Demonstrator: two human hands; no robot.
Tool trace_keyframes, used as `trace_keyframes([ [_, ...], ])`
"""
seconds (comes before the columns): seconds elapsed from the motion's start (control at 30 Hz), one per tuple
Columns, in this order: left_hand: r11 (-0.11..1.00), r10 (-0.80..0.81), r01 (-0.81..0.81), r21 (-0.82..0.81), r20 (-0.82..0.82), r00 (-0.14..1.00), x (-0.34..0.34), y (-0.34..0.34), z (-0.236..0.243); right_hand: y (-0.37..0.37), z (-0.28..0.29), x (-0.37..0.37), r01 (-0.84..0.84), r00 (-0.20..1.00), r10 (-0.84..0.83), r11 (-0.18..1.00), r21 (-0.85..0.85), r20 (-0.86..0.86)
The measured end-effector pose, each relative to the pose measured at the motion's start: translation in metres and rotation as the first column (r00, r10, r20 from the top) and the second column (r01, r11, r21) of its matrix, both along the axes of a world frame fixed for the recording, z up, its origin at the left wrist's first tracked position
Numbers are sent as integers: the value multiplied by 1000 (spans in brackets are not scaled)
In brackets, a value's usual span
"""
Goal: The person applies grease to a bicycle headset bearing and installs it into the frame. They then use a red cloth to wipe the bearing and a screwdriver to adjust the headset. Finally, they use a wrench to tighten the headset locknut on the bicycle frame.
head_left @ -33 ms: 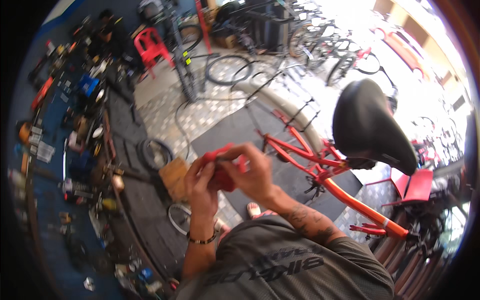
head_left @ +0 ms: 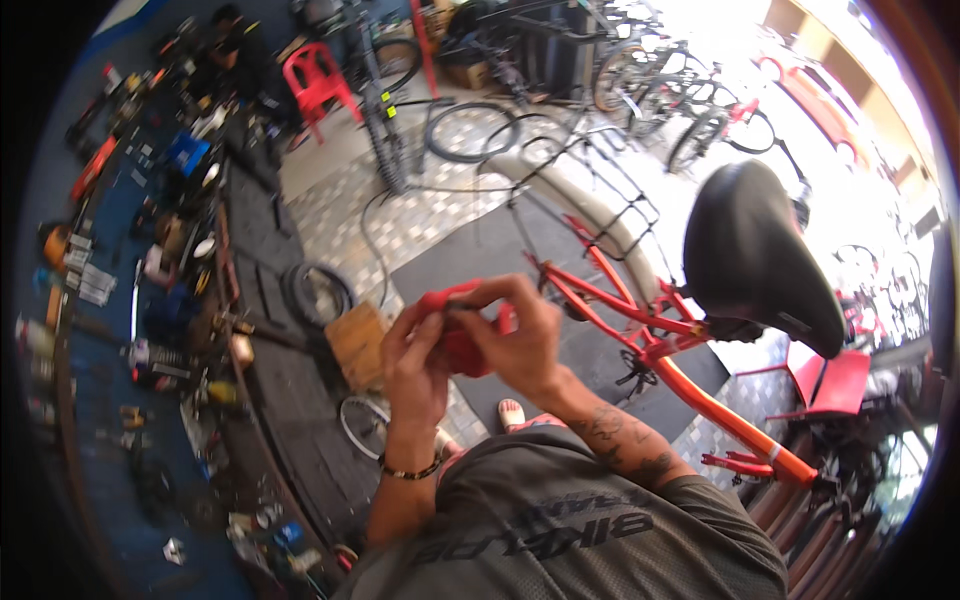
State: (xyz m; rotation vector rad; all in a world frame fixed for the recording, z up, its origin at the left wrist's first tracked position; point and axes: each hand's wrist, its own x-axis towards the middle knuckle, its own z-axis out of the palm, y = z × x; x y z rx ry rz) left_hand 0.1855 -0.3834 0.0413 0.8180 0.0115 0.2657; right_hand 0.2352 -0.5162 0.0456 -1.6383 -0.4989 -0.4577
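A bright red, soft-looking thing, apparently a cloth (head_left: pixel 465 357), is bunched between my hands in front of my chest. My left hand (head_left: pixel 412 365) grips it from the left, its thumb and fingers curled round the near side. From the right, my right hand (head_left: pixel 522 340) pinches at its top with thumb and forefinger. A small dark piece shows at those fingertips, too blurred to name. Beyond my right forearm is a red-orange bicycle frame (head_left: pixel 715 402) without wheels. A large black saddle (head_left: pixel 755 255) rises close by on the right.
A cluttered blue workbench (head_left: pixel 110 330) runs along the left, with tools and parts. Near it lie a wooden block (head_left: pixel 357 345) and coiled tyres (head_left: pixel 318 293). A black mat (head_left: pixel 450 262) covers the floor ahead. Red chairs (head_left: pixel 318 80), parked bicycles and a seated person (head_left: pixel 235 55) are farther off.
The whole view has shifted slightly, so the scene sits a little further right. Both hands stay on the red cloth, with the right fingers a little changed in their pinch.
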Motion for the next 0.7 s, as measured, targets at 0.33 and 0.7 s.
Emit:
trace_keyframes([
  [0.33,279,321,-446,850,355,878,-2,6,15,-8,16,17,-83,984,123,955,-283,126],
  [0.7,951,229,-210,227,-58,972,3,7,7,15,14,20,-158,984,164,984,82,-70],
])
